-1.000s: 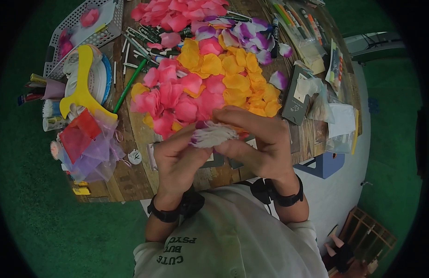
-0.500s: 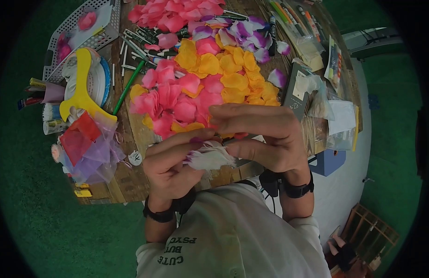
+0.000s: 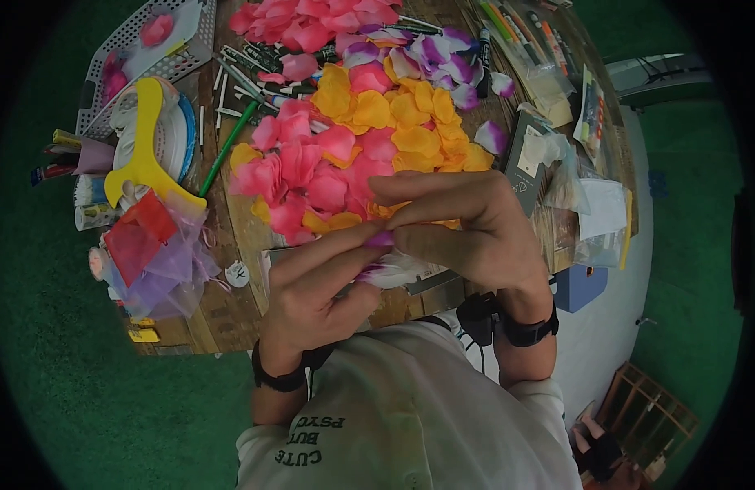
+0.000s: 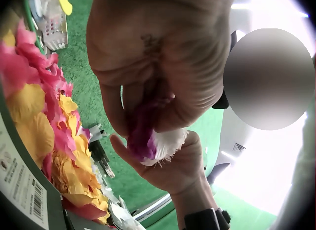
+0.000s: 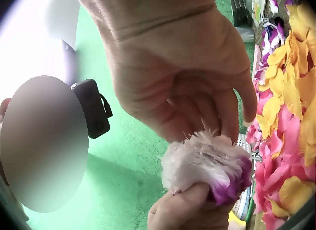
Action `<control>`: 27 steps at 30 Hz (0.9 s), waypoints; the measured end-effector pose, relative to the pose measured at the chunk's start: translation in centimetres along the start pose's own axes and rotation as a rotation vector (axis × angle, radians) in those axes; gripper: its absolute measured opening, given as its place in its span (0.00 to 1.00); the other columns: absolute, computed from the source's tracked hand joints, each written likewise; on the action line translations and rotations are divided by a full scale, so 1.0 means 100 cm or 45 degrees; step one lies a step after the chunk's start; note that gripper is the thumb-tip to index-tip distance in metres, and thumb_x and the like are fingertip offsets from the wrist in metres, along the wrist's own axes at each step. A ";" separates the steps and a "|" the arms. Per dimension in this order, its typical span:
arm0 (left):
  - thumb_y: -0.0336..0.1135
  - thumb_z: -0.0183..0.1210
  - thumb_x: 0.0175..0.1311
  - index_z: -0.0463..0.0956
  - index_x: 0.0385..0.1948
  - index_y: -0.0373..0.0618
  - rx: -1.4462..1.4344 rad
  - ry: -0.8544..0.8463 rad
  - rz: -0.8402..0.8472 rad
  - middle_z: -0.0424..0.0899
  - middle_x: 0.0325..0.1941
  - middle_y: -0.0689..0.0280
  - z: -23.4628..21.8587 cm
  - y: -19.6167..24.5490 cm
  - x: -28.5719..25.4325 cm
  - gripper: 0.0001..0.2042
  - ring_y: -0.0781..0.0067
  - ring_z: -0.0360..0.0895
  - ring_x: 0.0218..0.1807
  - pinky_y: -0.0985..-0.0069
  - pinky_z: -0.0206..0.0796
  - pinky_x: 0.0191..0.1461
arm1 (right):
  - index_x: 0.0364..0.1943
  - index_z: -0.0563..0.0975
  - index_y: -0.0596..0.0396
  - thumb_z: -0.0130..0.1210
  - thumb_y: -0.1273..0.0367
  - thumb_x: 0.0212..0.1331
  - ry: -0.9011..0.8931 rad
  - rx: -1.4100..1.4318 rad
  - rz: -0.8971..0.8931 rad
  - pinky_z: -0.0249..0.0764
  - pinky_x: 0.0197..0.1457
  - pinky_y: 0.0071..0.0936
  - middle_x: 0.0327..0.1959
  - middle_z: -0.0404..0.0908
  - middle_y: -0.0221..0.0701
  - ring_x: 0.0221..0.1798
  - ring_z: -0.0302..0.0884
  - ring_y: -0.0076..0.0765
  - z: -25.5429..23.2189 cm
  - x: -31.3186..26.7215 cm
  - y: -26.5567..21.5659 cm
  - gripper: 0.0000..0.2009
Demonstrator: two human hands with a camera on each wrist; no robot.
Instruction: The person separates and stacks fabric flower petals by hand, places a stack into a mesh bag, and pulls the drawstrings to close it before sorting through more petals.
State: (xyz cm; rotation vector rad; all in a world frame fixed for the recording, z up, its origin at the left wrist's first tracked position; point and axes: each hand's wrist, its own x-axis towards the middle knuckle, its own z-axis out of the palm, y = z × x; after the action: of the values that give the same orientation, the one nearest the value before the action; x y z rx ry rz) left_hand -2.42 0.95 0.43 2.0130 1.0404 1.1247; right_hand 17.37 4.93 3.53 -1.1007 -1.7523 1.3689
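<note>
A small stack of white petals with purple tips point(image 3: 396, 269) is held between both hands just above the table's near edge. My left hand point(image 3: 363, 260) grips it from below, fingers and thumb curled round it. My right hand point(image 3: 394, 214) pinches it from above and covers most of it. In the left wrist view the petal stack point(image 4: 157, 142) sticks out under my left hand point(image 4: 148, 116), with the other hand beneath it. The right wrist view shows the petal stack point(image 5: 207, 167) with its frayed white ends up, under my right hand point(image 5: 217, 116).
A heap of pink petals point(image 3: 312, 175) and yellow petals point(image 3: 410, 122) covers the wooden table point(image 3: 230, 302). Purple-white petals point(image 3: 435, 57) and pens point(image 3: 247, 69) lie farther back. A yellow tool point(image 3: 145, 147), organza bags point(image 3: 161, 253) and a white basket point(image 3: 149, 41) stand left; packets point(image 3: 598, 212) lie right.
The hands dipped toward the body, then rose a little. The right hand's fingers closed over the petal stack, so less of it shows than before.
</note>
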 end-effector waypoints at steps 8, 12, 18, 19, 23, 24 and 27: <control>0.18 0.55 0.38 0.79 0.34 0.32 -0.079 0.021 -0.063 0.81 0.43 0.54 0.002 0.000 0.001 0.16 0.64 0.82 0.37 0.76 0.74 0.39 | 0.32 0.82 0.60 0.61 0.72 0.41 0.075 0.133 0.111 0.73 0.48 0.29 0.42 0.80 0.46 0.45 0.80 0.42 0.001 -0.002 -0.003 0.11; 0.18 0.55 0.39 0.79 0.35 0.32 -0.056 0.019 -0.066 0.80 0.43 0.53 0.001 0.000 0.000 0.16 0.63 0.82 0.40 0.75 0.74 0.42 | 0.32 0.81 0.60 0.61 0.71 0.42 -0.022 -0.210 -0.038 0.73 0.46 0.29 0.42 0.81 0.44 0.44 0.80 0.42 -0.002 -0.003 -0.004 0.11; 0.18 0.55 0.40 0.79 0.36 0.32 -0.124 0.023 -0.089 0.81 0.41 0.54 0.003 0.000 -0.003 0.16 0.64 0.82 0.38 0.77 0.73 0.40 | 0.30 0.82 0.61 0.58 0.74 0.44 0.101 0.098 0.127 0.74 0.44 0.28 0.40 0.82 0.42 0.43 0.81 0.38 0.005 -0.003 -0.001 0.08; 0.18 0.55 0.40 0.79 0.36 0.32 -0.121 0.026 -0.086 0.81 0.41 0.54 0.002 0.000 -0.003 0.16 0.64 0.82 0.38 0.77 0.73 0.40 | 0.30 0.82 0.61 0.58 0.74 0.44 0.099 0.097 0.122 0.74 0.44 0.28 0.40 0.82 0.42 0.43 0.81 0.38 0.008 -0.002 -0.002 0.08; 0.19 0.56 0.42 0.78 0.37 0.32 -0.299 -0.032 -0.225 0.81 0.40 0.55 0.002 0.001 -0.006 0.15 0.68 0.81 0.37 0.78 0.71 0.40 | 0.33 0.81 0.63 0.58 0.75 0.47 0.232 0.437 0.331 0.73 0.42 0.23 0.36 0.83 0.37 0.40 0.79 0.27 0.015 -0.001 -0.005 0.08; 0.19 0.56 0.44 0.78 0.38 0.31 -0.384 -0.041 -0.250 0.81 0.40 0.55 0.003 0.000 -0.006 0.15 0.69 0.81 0.37 0.78 0.71 0.41 | 0.34 0.81 0.63 0.58 0.75 0.48 0.257 0.448 0.364 0.73 0.42 0.22 0.35 0.83 0.35 0.39 0.78 0.23 0.016 0.000 -0.006 0.09; 0.19 0.56 0.46 0.77 0.39 0.30 -0.637 0.054 -0.313 0.81 0.40 0.56 0.004 0.000 -0.007 0.15 0.72 0.79 0.39 0.79 0.69 0.42 | 0.38 0.80 0.63 0.59 0.74 0.49 0.219 0.386 0.338 0.72 0.40 0.19 0.33 0.82 0.32 0.37 0.75 0.20 0.016 0.002 -0.004 0.11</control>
State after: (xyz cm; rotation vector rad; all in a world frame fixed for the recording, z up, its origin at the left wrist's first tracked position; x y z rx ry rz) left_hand -2.30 0.29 -0.04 1.4349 0.8880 1.1597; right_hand 15.83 4.39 3.56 -1.2665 -1.2603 1.5843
